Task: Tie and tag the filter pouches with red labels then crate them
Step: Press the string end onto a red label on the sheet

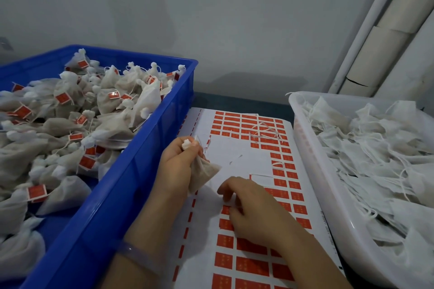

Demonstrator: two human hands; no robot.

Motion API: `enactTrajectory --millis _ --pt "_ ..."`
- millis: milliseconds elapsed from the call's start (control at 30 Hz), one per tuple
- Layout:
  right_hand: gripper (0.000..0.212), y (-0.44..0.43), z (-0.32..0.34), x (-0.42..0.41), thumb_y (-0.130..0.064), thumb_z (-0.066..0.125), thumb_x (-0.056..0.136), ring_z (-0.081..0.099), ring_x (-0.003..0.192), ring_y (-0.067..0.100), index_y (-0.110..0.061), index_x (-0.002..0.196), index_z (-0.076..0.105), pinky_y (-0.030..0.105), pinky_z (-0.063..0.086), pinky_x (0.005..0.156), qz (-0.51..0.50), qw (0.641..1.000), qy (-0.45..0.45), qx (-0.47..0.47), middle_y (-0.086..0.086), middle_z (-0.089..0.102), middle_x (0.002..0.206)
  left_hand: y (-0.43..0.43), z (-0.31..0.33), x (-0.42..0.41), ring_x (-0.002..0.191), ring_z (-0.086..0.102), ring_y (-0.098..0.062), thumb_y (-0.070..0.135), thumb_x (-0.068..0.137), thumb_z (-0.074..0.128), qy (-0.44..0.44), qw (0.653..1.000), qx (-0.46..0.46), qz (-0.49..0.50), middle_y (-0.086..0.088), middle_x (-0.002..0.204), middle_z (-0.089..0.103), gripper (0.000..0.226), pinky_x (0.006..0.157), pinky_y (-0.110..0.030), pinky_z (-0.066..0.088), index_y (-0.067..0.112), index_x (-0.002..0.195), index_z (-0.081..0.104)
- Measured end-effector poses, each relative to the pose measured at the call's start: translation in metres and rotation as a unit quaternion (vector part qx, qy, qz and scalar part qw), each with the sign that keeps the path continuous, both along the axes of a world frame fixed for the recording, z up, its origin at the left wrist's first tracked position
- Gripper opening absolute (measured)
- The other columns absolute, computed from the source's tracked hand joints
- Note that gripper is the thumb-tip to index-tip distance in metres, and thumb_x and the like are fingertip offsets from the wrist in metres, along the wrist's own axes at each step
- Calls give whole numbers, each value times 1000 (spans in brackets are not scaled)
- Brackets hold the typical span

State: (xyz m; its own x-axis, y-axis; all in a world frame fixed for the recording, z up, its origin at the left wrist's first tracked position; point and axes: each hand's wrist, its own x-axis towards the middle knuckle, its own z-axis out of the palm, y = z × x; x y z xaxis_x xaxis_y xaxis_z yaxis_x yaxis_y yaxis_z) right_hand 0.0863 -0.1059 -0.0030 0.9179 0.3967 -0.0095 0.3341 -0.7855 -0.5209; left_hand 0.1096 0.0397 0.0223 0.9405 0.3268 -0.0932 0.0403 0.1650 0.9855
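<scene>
My left hand [179, 164] grips a tied filter pouch [202, 172] by its knotted neck, and the pouch body hangs over the label sheet [234, 155]. My right hand [253, 209] lies on the sheet of red labels [252, 265], its fingers curled down onto a label near the sheet's middle; whether it pinches one is hidden. A blue crate [141, 164] on the left holds several tied pouches with red tags [63, 97]. A white tray [312, 148] on the right holds several flat untied pouches [375, 148] with loose strings.
Loose white string scraps [265, 132] lie on the far part of the label sheet. A white pipe and a cardboard tube [385, 28] lean in the right corner against the grey wall. The sheet lies between the crate and the tray.
</scene>
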Motion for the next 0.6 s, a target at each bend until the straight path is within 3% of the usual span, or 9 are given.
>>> enactTrajectory --millis 100,367,600 --pt "30 0 0 -2 -17 51 90 48 91 1 -35 114 48 9 37 81 6 1000 9 -4 -16 53 117 0 -1 1 77 58 -16 19 94 51 -2 1000 7 3 1 80 58 16 73 -28 53 20 79 58" --pt "31 1 -1 -7 -15 52 90 48 92 2 -39 108 44 11 40 85 2 1000 17 24 -18 51 115 -2 -5 2 70 57 -13 20 93 53 -1 999 26 21 7 70 56 23 52 -14 43 24 70 55" --pt "28 1 -5 -11 -17 52 89 47 88 1 -40 102 44 9 37 84 9 999 21 31 -23 42 99 -3 -7 1 72 58 -14 21 94 51 -10 999 35 9 7 73 58 22 54 -15 44 23 73 56"
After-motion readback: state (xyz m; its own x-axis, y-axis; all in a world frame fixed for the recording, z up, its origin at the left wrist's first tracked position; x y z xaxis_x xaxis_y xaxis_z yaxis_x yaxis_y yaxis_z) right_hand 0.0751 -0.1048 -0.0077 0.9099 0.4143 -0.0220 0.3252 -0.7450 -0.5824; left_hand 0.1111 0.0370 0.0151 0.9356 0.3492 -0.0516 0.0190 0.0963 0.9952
